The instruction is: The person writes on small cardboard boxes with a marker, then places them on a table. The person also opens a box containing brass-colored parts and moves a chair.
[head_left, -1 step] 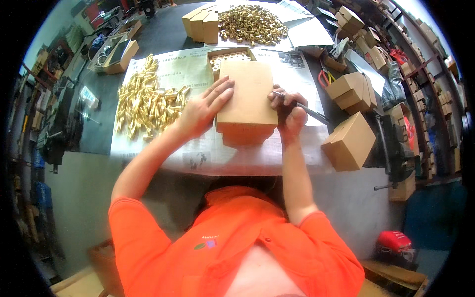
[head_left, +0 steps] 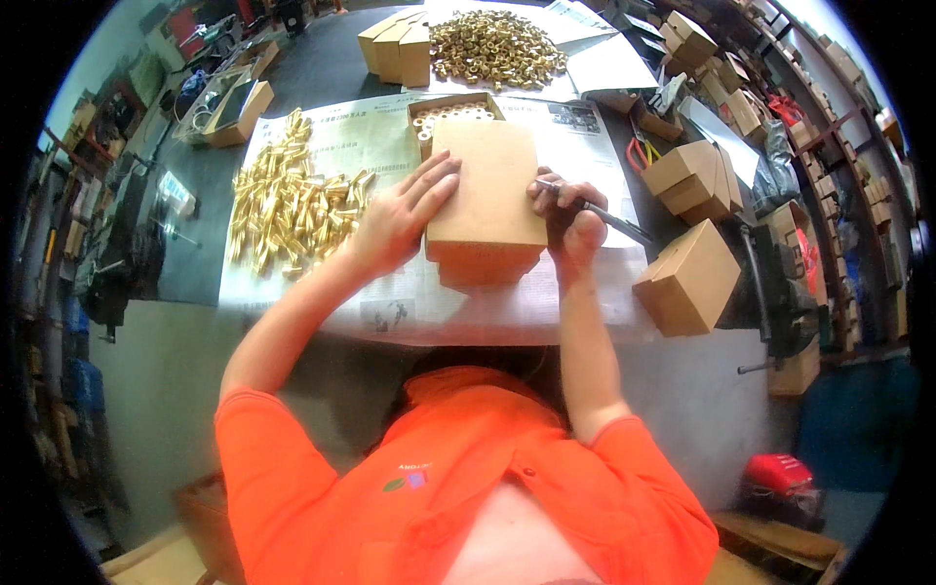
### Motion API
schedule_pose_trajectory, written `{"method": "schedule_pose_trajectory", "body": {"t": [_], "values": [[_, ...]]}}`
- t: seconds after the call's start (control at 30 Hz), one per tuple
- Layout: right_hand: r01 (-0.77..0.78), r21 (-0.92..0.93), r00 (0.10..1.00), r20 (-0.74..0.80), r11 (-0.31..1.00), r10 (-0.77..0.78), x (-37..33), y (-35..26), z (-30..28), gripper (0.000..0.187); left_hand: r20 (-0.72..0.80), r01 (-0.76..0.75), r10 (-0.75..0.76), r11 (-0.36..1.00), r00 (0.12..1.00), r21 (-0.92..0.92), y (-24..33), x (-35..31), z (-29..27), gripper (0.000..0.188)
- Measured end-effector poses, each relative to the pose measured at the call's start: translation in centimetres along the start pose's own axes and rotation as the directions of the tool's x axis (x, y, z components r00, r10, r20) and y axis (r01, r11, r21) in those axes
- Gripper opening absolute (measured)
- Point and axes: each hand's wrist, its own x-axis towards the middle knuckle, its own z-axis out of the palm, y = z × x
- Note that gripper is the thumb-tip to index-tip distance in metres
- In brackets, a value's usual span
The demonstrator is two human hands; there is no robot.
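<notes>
1. Left hand [head_left: 405, 210]: back upward, fingers straight and close together, laid over the left edge of the cardboard box [head_left: 485, 185].
2. Right hand [head_left: 575, 214]: at the box's right edge, fingers bent, holding a dark pen [head_left: 616, 220] slantwise.
3. Writing: printed characters on newspaper [head_left: 585, 156] around the box; small lettering, leaf emblem on orange shirt [head_left: 322, 497], near side of the box.
4. Cardboard box: plain tan, flat rectangular top, right of golden metal fittings [head_left: 283, 205].

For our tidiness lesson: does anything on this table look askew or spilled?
The nearer cardboard box right of the right hand sits askew, its sides angled to the newspaper. Nothing looks spilled; the brass pieces lie heaped.
</notes>
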Motion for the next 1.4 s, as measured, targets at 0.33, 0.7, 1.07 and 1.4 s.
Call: {"method": "schedule_pose_trajectory", "body": {"t": [0.33, 0.7, 1.07, 1.4], "values": [[-0.047, -0.128, 0.999, 0.008, 0.991, 0.048, -0.5, -1.4, -1.0, 0.006, -0.193, 0.029, -0.062, 0.986, 0.979, -0.165, 1.1, 0.2, 2.1, 0.048], [-0.19, -0.853, 0.948, -0.289, 0.487, -0.135, -3.9, -24.0, -15.3, 0.014, -0.323, -0.041, -0.171, 0.829, 0.931, -0.557, 10.1, -1.1, -1.7, 0.019], [-0.262, -0.78, 0.937, -0.347, 0.568, -0.044, -6.6, -20.9, -28.1, 0.009, 0.145, -0.126, 0.216, 0.875, 0.966, -0.468, 19.2, 13.5, 19.5, 0.086], [-0.311, -0.664, 0.894, -0.447, 0.681, -0.028, -10.1, -20.5, -21.8, 0.013, -0.29, -0.511, 0.421, 0.716, 0.859, -0.475, 16.7, 12.4, 21.3, 0.052]]}}
